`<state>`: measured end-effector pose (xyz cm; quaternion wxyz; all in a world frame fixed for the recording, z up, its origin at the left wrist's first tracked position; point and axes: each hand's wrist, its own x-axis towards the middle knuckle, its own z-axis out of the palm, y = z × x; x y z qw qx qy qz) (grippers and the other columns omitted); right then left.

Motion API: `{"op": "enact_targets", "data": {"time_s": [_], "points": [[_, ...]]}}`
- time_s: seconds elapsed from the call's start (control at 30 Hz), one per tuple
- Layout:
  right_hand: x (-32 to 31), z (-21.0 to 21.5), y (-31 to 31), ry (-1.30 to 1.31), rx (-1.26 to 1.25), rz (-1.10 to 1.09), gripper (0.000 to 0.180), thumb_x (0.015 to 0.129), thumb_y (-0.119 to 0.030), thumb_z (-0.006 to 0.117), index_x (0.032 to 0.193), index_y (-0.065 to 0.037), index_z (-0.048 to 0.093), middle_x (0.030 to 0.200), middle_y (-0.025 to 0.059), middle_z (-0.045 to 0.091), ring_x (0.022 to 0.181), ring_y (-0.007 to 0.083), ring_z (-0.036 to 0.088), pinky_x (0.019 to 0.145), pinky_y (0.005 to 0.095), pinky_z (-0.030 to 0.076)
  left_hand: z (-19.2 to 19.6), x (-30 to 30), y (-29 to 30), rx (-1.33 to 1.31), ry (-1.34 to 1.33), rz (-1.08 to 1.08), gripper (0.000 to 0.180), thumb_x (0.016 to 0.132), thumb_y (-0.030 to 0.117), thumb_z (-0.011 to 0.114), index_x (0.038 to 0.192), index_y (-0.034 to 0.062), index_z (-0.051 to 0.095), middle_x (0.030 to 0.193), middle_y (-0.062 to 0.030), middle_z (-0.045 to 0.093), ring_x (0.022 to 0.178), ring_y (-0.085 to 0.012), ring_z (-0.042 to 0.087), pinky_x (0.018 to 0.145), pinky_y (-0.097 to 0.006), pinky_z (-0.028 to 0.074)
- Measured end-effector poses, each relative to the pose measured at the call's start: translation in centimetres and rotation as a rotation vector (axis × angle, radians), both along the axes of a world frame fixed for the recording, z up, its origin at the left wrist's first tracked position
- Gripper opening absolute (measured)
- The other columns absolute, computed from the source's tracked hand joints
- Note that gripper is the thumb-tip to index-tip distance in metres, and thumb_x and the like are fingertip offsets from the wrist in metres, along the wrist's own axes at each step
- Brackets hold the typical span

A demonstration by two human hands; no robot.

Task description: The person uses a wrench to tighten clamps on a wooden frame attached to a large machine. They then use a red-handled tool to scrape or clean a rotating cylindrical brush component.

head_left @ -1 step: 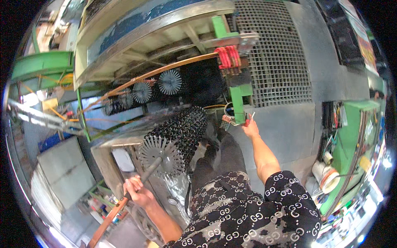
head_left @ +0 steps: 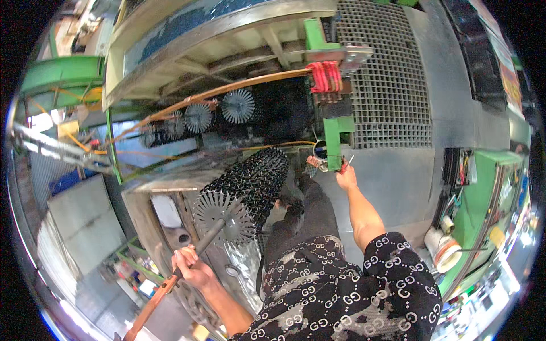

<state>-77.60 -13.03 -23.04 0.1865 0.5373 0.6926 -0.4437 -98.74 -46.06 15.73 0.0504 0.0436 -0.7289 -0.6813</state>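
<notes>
A black spiked roller (head_left: 245, 179) lies tilted at left of centre, with a slotted metal disc (head_left: 224, 219) on its near end. From that disc a grey shaft (head_left: 213, 234) sticks out toward me. My left hand (head_left: 193, 268) is closed around the shaft's end, where a reddish-brown bar (head_left: 149, 310) runs on to the lower left. Farther forward, my right hand (head_left: 346, 178) is closed beside the lower end of a green bracket (head_left: 332, 149). Something small with red and whitish parts shows at its fingers, too small to name. A metal ring (head_left: 320, 149) sits left of the bracket.
Beyond the roller is a dark machine bay with several slotted discs (head_left: 238, 105) under a pale frame (head_left: 227, 34). Red straps (head_left: 325, 78) wrap a bar end there. A metal grating (head_left: 389, 85) lies ahead right; a green bench (head_left: 478, 199) and white bucket (head_left: 447, 253) stand at right.
The view has shifted a little, so the machine frame and bracket appear slightly farther right. Both hands keep the same closed hold.
</notes>
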Motion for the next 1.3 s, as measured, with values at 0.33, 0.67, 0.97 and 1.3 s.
{"op": "enact_targets", "data": {"time_s": [0.33,0.67,0.97,1.3], "points": [[9.3,-1.6,0.5,0.244,0.036,-0.349,0.042,0.077,-0.011,0.064,0.118,-0.009,0.058,0.098,0.0048,0.066,0.093,0.0125,0.062,0.084,0.0262,0.048,1.9,13.6,-9.1,-0.026,-0.037,0.467,0.039,0.1,0.016,0.048,0.063,0.0127,0.037,0.058,0.0014,0.034,0.058,-0.0111,0.035,0.075,-0.034,0.04],[10.6,5.4,-6.6,-0.149,0.055,0.843,0.03,0.08,-0.024,0.052,0.098,-0.004,0.066,0.079,0.0157,0.072,0.084,0.0324,0.071,0.083,0.0433,0.053,-1.4,32.0,-19.8,0.054,0.114,0.82,0.039,0.1,0.015,0.05,0.062,0.0124,0.04,0.055,0.0002,0.036,0.052,-0.0117,0.037,0.071,-0.036,0.046],[10.5,7.4,-15.8,-0.063,0.13,1.369,0.033,0.079,-0.031,0.055,0.098,-0.006,0.067,0.094,0.0246,0.069,0.095,0.0431,0.066,0.087,0.0496,0.051,-3.2,41.9,-25.5,0.124,0.286,0.977,0.029,0.093,0.001,0.055,0.067,0.0095,0.045,0.054,-0.0003,0.041,0.048,-0.0106,0.038,0.057,-0.032,0.045],[8.7,3.7,-18.2,-0.103,0.237,1.495,0.042,0.082,-0.026,0.056,0.122,-0.014,0.055,0.107,0.0273,0.066,0.102,0.0464,0.062,0.089,0.0535,0.049,5.9,50.0,-35.0,-0.101,0.42,1.004,0.036,0.1,0.023,0.047,0.067,0.0139,0.039,0.052,0.0014,0.034,0.046,-0.0121,0.033,0.056,-0.032,0.038]]}}
